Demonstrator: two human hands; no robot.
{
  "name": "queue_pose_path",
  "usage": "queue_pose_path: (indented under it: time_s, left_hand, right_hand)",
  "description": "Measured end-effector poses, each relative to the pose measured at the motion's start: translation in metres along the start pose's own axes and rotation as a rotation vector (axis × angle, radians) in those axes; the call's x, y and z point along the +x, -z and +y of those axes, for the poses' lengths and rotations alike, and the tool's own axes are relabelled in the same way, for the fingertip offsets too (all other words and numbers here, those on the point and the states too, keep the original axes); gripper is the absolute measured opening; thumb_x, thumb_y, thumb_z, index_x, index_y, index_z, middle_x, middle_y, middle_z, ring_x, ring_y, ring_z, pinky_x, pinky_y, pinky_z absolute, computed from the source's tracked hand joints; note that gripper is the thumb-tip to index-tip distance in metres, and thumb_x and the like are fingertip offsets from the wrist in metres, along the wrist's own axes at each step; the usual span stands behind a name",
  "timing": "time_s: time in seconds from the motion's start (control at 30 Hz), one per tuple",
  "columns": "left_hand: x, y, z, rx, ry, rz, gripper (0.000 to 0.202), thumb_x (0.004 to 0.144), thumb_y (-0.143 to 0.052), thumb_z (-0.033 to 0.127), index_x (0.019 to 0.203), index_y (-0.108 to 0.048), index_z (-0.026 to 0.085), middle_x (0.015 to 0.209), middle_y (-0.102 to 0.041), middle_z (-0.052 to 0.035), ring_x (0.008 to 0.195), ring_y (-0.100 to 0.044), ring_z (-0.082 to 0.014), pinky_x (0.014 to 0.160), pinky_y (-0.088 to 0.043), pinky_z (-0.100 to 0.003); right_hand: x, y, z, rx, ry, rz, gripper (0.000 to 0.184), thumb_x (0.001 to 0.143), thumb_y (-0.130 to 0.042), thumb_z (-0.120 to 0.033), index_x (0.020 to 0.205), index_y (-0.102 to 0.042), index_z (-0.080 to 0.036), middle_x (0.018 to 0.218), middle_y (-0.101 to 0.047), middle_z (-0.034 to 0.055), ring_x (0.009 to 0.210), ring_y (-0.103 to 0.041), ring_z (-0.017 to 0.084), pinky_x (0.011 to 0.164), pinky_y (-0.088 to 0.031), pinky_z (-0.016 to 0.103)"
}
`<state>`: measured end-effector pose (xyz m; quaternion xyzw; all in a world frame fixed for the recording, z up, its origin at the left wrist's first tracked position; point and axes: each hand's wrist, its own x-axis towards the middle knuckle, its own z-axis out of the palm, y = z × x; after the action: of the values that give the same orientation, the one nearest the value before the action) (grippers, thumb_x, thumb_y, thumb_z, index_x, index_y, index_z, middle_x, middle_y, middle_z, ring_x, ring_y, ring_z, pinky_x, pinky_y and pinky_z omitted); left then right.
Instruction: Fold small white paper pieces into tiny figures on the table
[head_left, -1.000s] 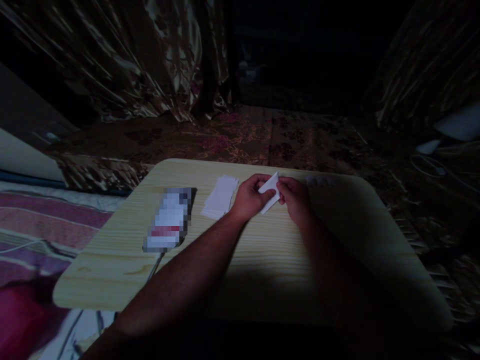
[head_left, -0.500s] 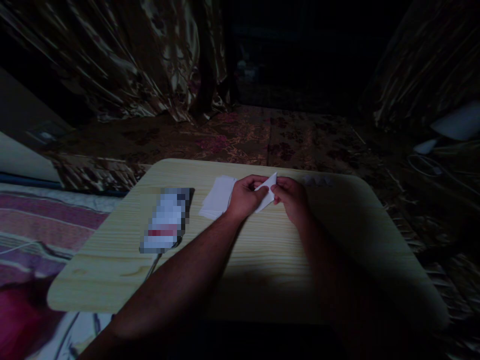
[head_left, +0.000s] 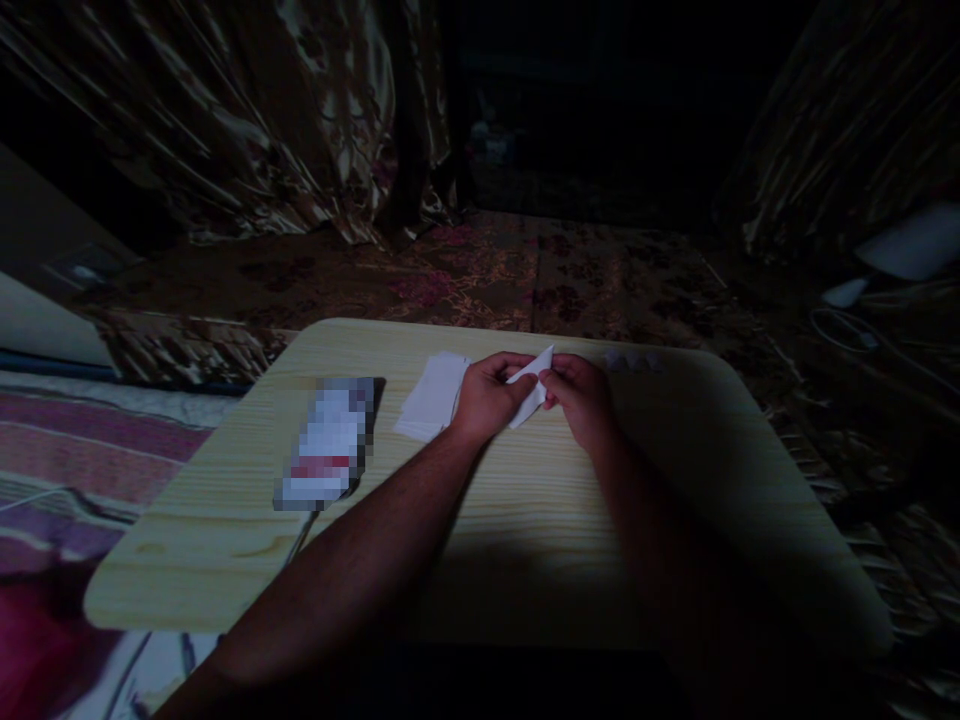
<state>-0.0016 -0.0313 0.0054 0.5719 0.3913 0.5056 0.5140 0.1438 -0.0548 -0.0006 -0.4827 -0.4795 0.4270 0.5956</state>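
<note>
A folded piece of white paper (head_left: 531,392) with a pointed top corner is held between both hands above the table. My left hand (head_left: 491,393) is closed on its left side, thumb across the front. My right hand (head_left: 576,390) pinches its right edge between thumb and fingers. Just left of my left hand lies a stack of white paper sheets (head_left: 433,393), slightly fanned out. Several small pale folded pieces (head_left: 634,361) sit in a row beyond my right hand, too dim to make out well.
The light wooden table (head_left: 187,540) has rounded corners. At its left lies a phone-like object (head_left: 326,440), blurred out, with a cable running toward me. Patterned curtains (head_left: 337,120) hang behind. A striped cover (head_left: 75,450) is at the left, a white lamp-like object (head_left: 911,245) at the right.
Both hands keep nearly the same hold on the folded paper. The view has shifted very slightly, and otherwise the scene looks the same.
</note>
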Motion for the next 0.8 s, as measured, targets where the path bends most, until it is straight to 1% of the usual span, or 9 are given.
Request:
queue_pose_path:
  time_s: [0.23,0.6,0.8]
  left_hand:
    - [-0.0006,-0.0008,0.001,0.002,-0.024,0.004,0.031,0.068,-0.077,0.026,0.097,-0.075,0.014,0.076,-0.074,-0.0033,0.06,-0.063,-0.0122,0.055,-0.047,-0.021]
    - [-0.0007,-0.0014,0.0018,0.008,-0.026,0.011,0.031,0.069,-0.077,0.027,0.096,-0.075,0.014,0.076,-0.074,-0.0034,0.062,-0.063,-0.0123,0.058,-0.049,-0.022]
    - [0.0,-0.0006,0.0028,0.002,-0.008,0.018,0.03,0.067,-0.078,0.027,0.093,-0.075,0.014,0.068,-0.069,-0.0006,0.055,-0.057,-0.0098,0.053,-0.044,-0.02]
  right_hand:
    - [0.0001,-0.0016,-0.001,-0.022,-0.015,0.014,0.029,0.074,-0.071,-0.038,0.092,-0.065,-0.017,0.065,-0.064,-0.0029,0.047,-0.052,0.01,0.047,-0.045,0.024]
    - [-0.0014,-0.0021,-0.0031,-0.017,-0.006,0.01,0.028,0.075,-0.072,-0.036,0.093,-0.065,-0.015,0.066,-0.064,-0.0026,0.048,-0.053,0.01,0.046,-0.045,0.024]
    - [-0.002,-0.0024,-0.0043,-0.021,-0.032,-0.002,0.03,0.073,-0.072,-0.039,0.093,-0.065,-0.017,0.066,-0.064,-0.0026,0.05,-0.052,0.01,0.047,-0.044,0.024]
